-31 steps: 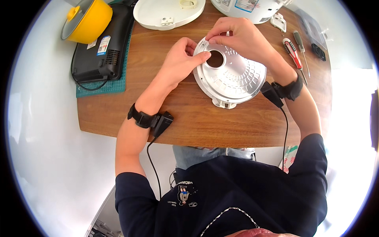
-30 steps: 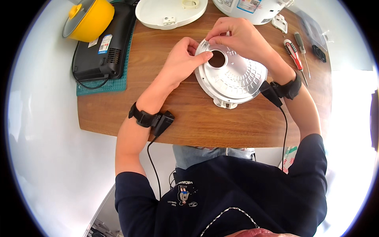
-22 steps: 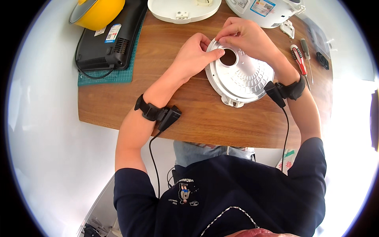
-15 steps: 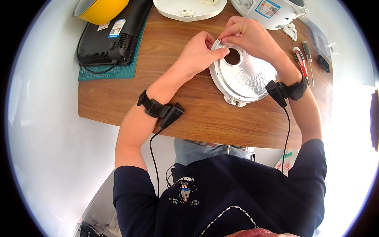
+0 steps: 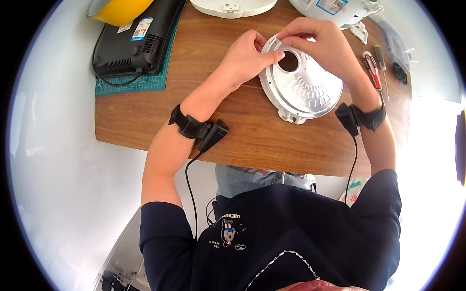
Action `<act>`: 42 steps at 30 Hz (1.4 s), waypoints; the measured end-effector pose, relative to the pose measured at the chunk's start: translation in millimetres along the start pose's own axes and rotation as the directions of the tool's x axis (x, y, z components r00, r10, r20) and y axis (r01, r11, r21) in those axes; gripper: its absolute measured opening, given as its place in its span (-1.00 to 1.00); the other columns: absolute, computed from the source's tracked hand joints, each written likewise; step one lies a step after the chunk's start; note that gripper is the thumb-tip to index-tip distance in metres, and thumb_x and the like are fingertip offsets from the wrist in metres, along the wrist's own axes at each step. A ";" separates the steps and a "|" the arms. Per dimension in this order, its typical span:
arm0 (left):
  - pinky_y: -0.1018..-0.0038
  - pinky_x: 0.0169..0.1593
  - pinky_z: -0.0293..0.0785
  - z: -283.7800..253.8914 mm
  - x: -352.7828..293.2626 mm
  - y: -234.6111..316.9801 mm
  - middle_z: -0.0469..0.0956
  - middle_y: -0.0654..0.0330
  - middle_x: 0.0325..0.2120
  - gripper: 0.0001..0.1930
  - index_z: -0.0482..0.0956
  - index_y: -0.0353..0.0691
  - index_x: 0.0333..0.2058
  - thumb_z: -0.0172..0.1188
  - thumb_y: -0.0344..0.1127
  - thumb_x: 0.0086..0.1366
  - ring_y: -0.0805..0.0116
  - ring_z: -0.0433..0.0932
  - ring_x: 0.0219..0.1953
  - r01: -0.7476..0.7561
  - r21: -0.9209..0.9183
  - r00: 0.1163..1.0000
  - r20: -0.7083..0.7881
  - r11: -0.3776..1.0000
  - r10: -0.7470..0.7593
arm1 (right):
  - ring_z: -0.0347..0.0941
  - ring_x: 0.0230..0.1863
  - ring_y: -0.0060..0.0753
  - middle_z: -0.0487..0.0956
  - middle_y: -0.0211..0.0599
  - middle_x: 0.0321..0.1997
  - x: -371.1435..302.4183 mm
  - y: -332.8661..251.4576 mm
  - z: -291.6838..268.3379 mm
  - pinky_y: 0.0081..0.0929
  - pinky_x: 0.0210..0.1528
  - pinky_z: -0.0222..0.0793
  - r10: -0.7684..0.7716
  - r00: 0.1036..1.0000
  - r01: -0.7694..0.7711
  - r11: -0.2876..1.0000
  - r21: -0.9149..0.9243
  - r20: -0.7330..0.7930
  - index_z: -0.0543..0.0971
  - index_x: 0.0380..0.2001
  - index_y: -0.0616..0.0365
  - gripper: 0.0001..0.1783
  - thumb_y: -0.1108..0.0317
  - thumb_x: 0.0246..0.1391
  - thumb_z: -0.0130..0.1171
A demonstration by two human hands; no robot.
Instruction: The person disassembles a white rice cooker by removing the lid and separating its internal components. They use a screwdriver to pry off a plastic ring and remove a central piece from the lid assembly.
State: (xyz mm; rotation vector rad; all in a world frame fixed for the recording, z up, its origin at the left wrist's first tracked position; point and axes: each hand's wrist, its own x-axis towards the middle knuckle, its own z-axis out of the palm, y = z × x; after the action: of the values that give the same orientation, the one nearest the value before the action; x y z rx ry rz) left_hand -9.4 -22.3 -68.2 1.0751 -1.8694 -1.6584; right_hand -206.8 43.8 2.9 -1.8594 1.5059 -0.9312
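Observation:
A round rice cooker lid (image 5: 310, 92) lies on the table, its silvery metal side up. It has a round hole near its far left rim and a hinge-like white tab at its near edge. My left hand (image 5: 245, 58) grips the lid's left rim, with the thumb on top beside the hole and the other fingers partly hidden at the edge. My right hand (image 5: 320, 41) reaches over the far side, thumb and forefinger pinched at the far rim. Whether a small piece is also between those fingertips is hard to make out.
A white rice cooker body (image 5: 318, 7) and a white cover (image 5: 233, 8) stand at the far edge. A screwdriver (image 5: 380, 58), a red-and-black tool (image 5: 372, 70) and a white bracket (image 5: 359, 32) lie right. Left, a black appliance (image 5: 131, 48) rests on a green mat (image 5: 155, 83), beside a yellow bowl (image 5: 127, 12).
My right fingertips have shifted slightly along the rim, away from my left hand. The left hand still holds the lid. The whole view has shifted a little.

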 end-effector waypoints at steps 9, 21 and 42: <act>0.54 -0.26 0.45 -1.9 -2.3 0.7 0.56 0.22 -0.27 -0.54 0.54 -0.33 -0.07 0.47 -0.11 0.25 0.50 0.50 -0.26 -0.026 0.019 1.000 -0.017 0.999 0.026 | 0.58 -0.32 -0.27 0.66 -0.31 -0.33 -75.1 -18.6 21.4 -0.39 -0.20 0.51 -0.046 0.997 0.041 0.996 -0.073 -0.068 0.73 -0.34 0.21 -0.94 0.51 0.08 0.36; 0.54 -0.27 0.46 -1.4 -3.1 2.3 0.58 0.18 -0.26 -0.50 0.55 -0.36 -0.06 0.48 -0.09 0.25 0.50 0.53 -0.25 -0.026 -0.017 1.000 0.008 1.000 0.026 | 0.53 -0.30 -0.30 0.59 -0.42 -0.36 -134.0 -5.8 36.0 -0.39 -0.25 0.50 -0.194 0.974 0.147 0.930 -0.336 -0.112 0.75 -0.36 0.12 -0.84 0.49 -0.10 0.45; 0.42 -0.17 0.55 0.4 -0.6 -1.6 0.57 0.03 -0.23 -0.38 0.49 -0.46 -0.06 0.50 -0.04 0.14 0.35 0.56 -0.20 -0.033 0.002 0.999 -0.041 0.999 0.033 | 0.49 -0.31 -0.34 0.54 -0.51 -0.37 -70.7 -14.8 73.4 -0.34 -0.17 0.47 -0.309 0.921 0.173 0.870 -0.461 -0.237 0.71 -0.42 0.05 -0.89 0.40 -0.07 0.46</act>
State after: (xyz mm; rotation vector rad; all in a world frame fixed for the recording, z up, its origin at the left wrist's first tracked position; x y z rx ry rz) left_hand -8.9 -21.5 -69.7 1.0644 -1.8533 -1.6051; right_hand -148.1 116.2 -41.1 -2.3557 1.8050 -1.1091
